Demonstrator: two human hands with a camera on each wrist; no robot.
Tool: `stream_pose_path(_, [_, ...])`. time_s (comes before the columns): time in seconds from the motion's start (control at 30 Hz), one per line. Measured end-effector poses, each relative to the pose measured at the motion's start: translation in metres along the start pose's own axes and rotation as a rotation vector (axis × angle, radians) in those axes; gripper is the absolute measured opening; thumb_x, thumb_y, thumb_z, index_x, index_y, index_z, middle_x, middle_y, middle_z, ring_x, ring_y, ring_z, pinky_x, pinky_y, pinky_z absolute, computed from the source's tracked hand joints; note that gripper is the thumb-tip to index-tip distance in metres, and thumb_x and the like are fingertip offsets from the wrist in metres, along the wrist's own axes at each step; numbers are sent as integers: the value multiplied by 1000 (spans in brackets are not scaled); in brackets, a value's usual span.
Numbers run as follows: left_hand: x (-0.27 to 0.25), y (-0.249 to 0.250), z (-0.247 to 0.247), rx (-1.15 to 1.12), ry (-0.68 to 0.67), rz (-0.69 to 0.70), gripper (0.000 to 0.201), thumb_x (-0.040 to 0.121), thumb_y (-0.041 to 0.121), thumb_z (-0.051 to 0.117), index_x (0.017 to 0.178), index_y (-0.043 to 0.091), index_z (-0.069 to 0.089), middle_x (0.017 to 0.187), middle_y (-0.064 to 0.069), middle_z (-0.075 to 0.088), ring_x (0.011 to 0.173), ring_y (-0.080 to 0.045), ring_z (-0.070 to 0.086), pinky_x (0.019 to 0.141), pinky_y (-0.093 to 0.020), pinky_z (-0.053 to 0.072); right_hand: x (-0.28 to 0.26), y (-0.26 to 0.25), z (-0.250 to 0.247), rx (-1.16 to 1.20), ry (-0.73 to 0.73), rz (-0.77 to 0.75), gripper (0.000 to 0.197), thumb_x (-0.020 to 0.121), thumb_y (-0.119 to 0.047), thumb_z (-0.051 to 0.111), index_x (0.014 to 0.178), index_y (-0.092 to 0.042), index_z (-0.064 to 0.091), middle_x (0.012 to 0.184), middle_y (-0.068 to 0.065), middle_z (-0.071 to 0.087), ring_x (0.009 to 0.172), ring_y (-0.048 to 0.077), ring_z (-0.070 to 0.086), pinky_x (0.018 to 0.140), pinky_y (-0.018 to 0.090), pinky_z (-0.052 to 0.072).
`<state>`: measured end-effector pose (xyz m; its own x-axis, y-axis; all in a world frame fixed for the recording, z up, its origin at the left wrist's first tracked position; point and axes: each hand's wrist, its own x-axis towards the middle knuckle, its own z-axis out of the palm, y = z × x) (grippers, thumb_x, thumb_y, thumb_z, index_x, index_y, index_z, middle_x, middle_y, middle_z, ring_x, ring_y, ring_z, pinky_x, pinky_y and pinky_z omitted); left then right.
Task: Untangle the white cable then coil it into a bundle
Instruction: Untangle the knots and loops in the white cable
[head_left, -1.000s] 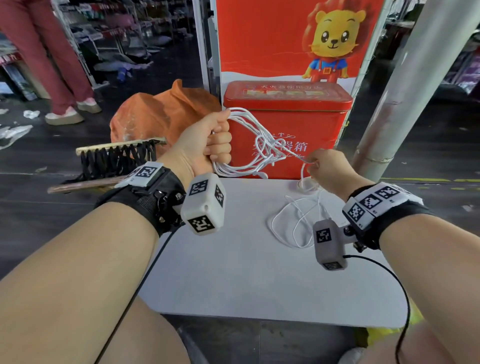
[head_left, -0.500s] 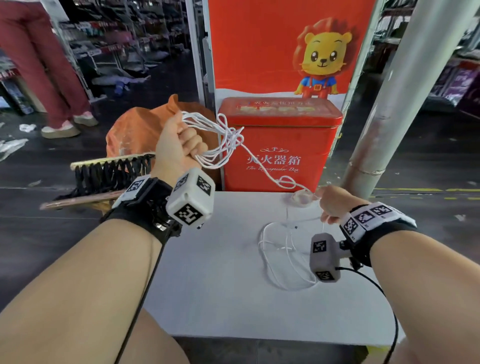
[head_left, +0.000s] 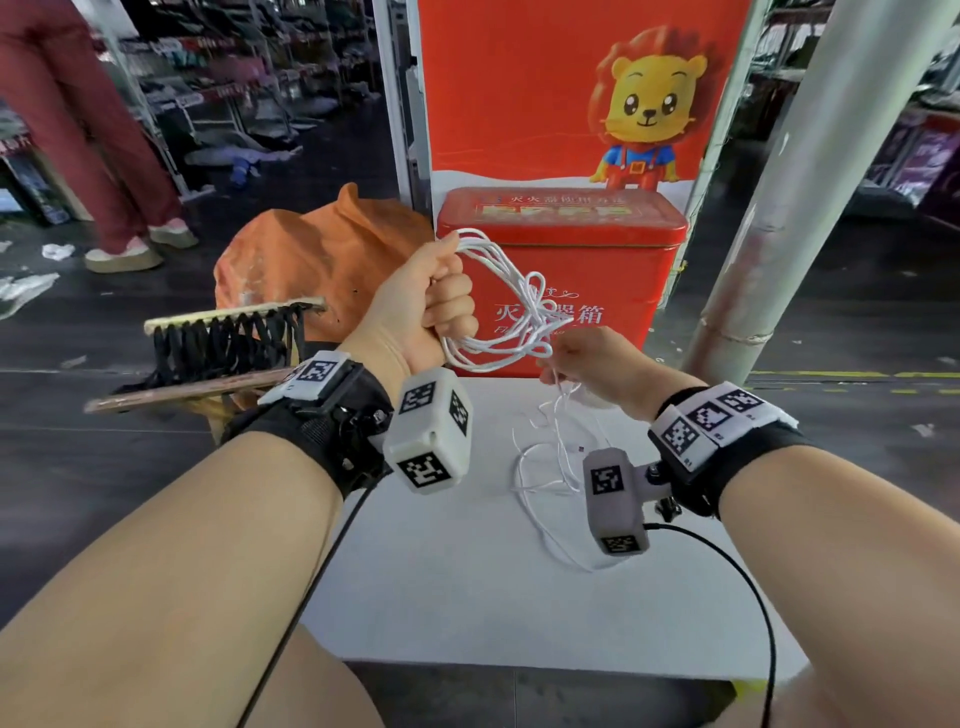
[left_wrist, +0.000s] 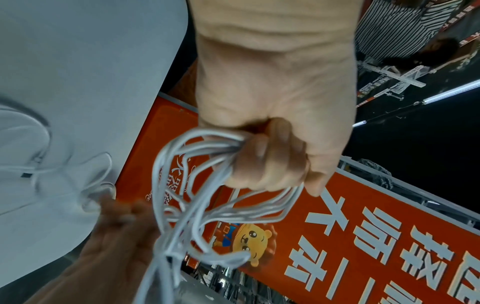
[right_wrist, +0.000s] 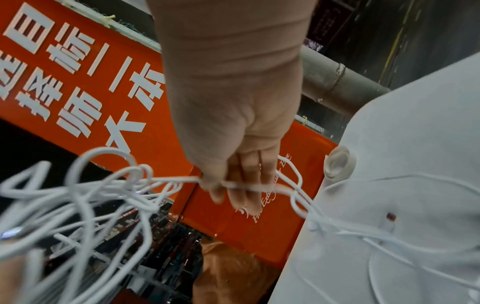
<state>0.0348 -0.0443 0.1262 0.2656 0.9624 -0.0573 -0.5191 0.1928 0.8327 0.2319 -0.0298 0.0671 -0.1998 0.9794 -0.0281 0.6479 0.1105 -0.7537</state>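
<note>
My left hand is raised in front of the red box, its fist gripping several loops of the white cable. In the left wrist view the curled fingers close round the gathered loops. A tangled knot hangs between the hands. My right hand is just right of and below the loops and pinches a strand. In the right wrist view that strand crosses its fingers. The rest of the cable trails down in loose curves onto the white table.
A red tin box stands behind the table's far edge, with a slanted grey pillar to its right. An orange bag and a black-bristled brush are at the left. A person in red trousers stands far left.
The hands have come together: my left hand moved right and slightly down with the loops, and my right hand rose from the table towards it. The taut strand between them has gone slack.
</note>
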Motion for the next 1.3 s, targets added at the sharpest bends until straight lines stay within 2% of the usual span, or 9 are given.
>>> stream_pose_path(0.1, [-4, 6, -2, 30, -62, -63, 41, 98, 34, 41, 61, 21, 28, 37, 10, 22, 27, -4, 19, 31, -16, 17, 0, 2, -5, 82, 212, 30, 32, 100, -22, 40, 74, -12, 55, 62, 4, 60, 51, 10, 55, 50, 23, 40])
stream_pose_path(0.23, [-14, 6, 0, 182, -170, -187, 37, 86, 37, 49, 59, 21, 30, 36, 11, 22, 26, -2, 18, 33, -16, 12, 3, 3, -23, -84, 569, 105, 50, 100, -42, 35, 59, -13, 40, 56, 0, 43, 51, 12, 39, 49, 30, 27])
stream_pose_path(0.4, [-16, 5, 11, 116, -210, -109, 37, 89, 36, 48, 61, 21, 29, 36, 11, 24, 27, -1, 19, 31, -15, 14, 2, 2, -16, -325, 267, 230, 48, 100, -30, 38, 64, 0, 50, 61, 5, 47, 53, 20, 41, 50, 28, 31])
stream_pose_path(0.5, [-9, 9, 8, -8, -103, 30, 40, 98, 34, 40, 63, 21, 27, 37, 10, 23, 28, -3, 19, 32, -16, 15, 1, 5, -6, -176, 93, 164, 53, 99, -39, 35, 61, -7, 53, 50, 3, 47, 43, 17, 43, 47, 24, 35])
stream_pose_path(0.73, [1, 23, -17, -264, 139, 268, 45, 100, 34, 41, 59, 20, 34, 40, 10, 23, 31, -5, 19, 35, -17, 21, -6, 24, -16, -252, -29, 39, 36, 98, -28, 43, 70, -11, 58, 57, 0, 58, 39, 6, 46, 42, 15, 36])
stream_pose_path(0.87, [6, 27, -33, -343, 240, 351, 48, 101, 32, 40, 55, 19, 37, 42, 9, 23, 33, -6, 19, 37, -18, 21, -10, 40, -26, -386, -16, 53, 25, 98, -31, 44, 87, -12, 56, 68, -1, 56, 64, 20, 53, 60, 27, 38])
stream_pose_path(1.03, [10, 21, -32, -235, 298, 270, 42, 102, 30, 36, 62, 18, 35, 41, 9, 25, 32, -5, 22, 36, -18, 26, -15, 23, -33, -551, 67, -128, 21, 101, -34, 35, 115, -24, 48, 97, 0, 63, 84, 24, 59, 71, 34, 44])
stream_pose_path(1.13, [12, 13, -28, -174, 273, 182, 38, 100, 24, 35, 63, 18, 35, 41, 8, 27, 34, -5, 25, 39, -18, 28, -15, 6, -31, -813, -11, -193, 23, 99, -33, 37, 107, -32, 58, 106, -7, 61, 96, 20, 57, 74, 34, 46])
stream_pose_path(1.3, [14, 0, -17, -84, 233, 35, 33, 99, 16, 31, 66, 16, 32, 49, 4, 29, 39, -10, 30, 51, -24, 32, -16, -29, -24, -975, -76, -311, 22, 97, -26, 45, 105, -31, 65, 93, -6, 41, 92, 21, 53, 68, 32, 41])
